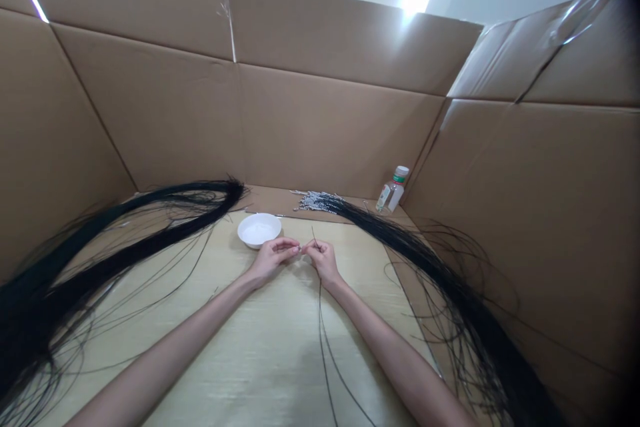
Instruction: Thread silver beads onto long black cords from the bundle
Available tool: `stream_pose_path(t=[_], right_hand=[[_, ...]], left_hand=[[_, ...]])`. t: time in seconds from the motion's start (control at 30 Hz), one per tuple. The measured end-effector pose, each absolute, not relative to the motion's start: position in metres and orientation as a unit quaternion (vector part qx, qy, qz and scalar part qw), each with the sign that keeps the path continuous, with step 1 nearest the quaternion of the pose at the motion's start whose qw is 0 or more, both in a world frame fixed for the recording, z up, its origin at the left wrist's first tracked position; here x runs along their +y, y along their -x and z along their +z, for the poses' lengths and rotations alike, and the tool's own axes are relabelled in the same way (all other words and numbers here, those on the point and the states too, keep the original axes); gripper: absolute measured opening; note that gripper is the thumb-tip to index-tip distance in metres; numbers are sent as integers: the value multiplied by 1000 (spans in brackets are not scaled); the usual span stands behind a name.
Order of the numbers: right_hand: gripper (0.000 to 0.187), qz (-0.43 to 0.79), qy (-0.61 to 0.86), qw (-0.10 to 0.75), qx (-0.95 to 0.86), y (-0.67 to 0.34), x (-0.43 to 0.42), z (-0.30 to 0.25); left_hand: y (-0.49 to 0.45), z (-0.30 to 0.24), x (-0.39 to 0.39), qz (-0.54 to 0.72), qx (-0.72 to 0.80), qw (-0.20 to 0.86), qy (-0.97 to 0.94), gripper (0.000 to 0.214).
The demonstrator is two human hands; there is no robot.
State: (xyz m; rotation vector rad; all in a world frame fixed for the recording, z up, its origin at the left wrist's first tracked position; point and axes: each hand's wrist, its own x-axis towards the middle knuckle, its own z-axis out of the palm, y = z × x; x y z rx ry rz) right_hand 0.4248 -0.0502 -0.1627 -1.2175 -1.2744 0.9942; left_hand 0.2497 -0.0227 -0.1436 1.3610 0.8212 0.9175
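Observation:
Over the table, my left hand (274, 256) and my right hand (323, 261) meet fingertip to fingertip. A tiny pale, shiny piece (300, 249) sits in my left hand's pinch; it is too small to make out exactly. In my right hand's closed fingers is a thin black cord (321, 310). One end sticks up above the fingers, and two lengths hang down toward the front edge of the view. Just behind my left hand stands a white bowl (246, 238); its contents are hard to make out.
At the left lies a thick bundle of black cords (150, 243). Another bundle (430, 257) runs along the right, its far end covered with silvery beads (317, 201). A clear bottle (391, 195) stands in the back right corner. Cardboard walls (340, 127) surround the pale tabletop (240, 353).

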Motion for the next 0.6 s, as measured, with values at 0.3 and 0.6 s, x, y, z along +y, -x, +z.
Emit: stream_pose_path(t=[0.3,0.6], right_hand=[[25,405,510,535,-538,-424,-51,-161],[24,390,516,544,-534,-421,-52,-163]], left_hand=[[-249,-143,-23,396,360,623,-570,18],[-250,-146,-22,409,361,609,-576,16]])
